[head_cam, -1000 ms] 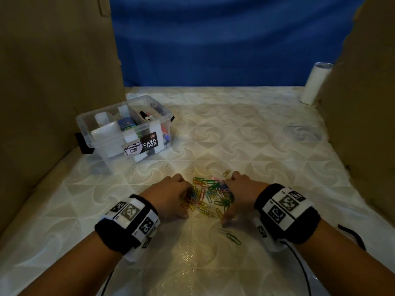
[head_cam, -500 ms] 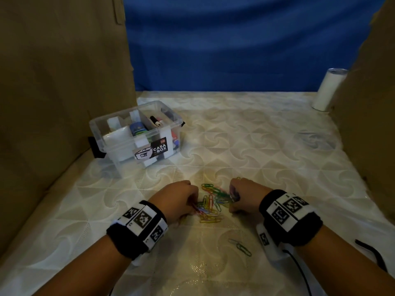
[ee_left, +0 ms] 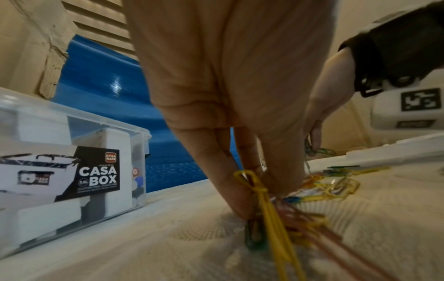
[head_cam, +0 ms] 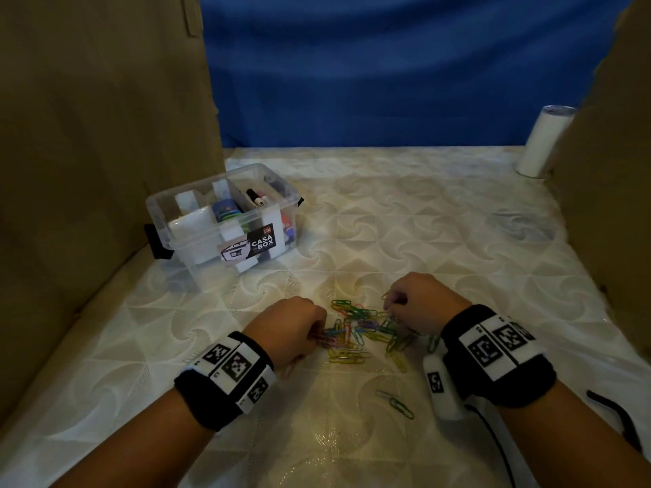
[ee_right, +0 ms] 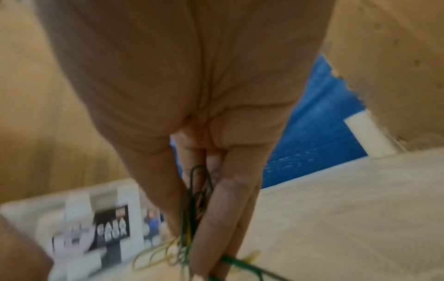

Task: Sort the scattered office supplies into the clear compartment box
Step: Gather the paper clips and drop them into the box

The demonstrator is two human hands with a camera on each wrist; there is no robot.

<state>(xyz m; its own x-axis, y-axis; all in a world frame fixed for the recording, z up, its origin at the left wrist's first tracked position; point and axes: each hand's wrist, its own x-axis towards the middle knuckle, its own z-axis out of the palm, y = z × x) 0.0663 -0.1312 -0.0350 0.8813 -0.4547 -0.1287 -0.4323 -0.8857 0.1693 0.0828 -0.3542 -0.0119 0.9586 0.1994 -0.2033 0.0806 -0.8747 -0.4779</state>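
Note:
A heap of coloured paper clips (head_cam: 363, 329) lies on the quilted surface between my two hands. My left hand (head_cam: 292, 325) pinches a bunch of yellow and red clips (ee_left: 269, 207) at the heap's left side, fingertips down on the surface. My right hand (head_cam: 415, 304) pinches green and yellow clips (ee_right: 194, 205) at the heap's right side. Two stray clips (head_cam: 398, 403) lie nearer to me. The clear compartment box (head_cam: 225, 220) stands open at the back left, holding markers, white blocks and small items.
Cardboard walls (head_cam: 88, 135) stand to the left and right, with a blue sheet behind. A white cylinder (head_cam: 542, 142) stands at the far right corner. A black cable (head_cam: 613, 410) lies by my right wrist.
Both hands drew slightly apart and closed their fingers on clips from the heap; the right hand lifted a little. The head view shifted, so the box appears further right.

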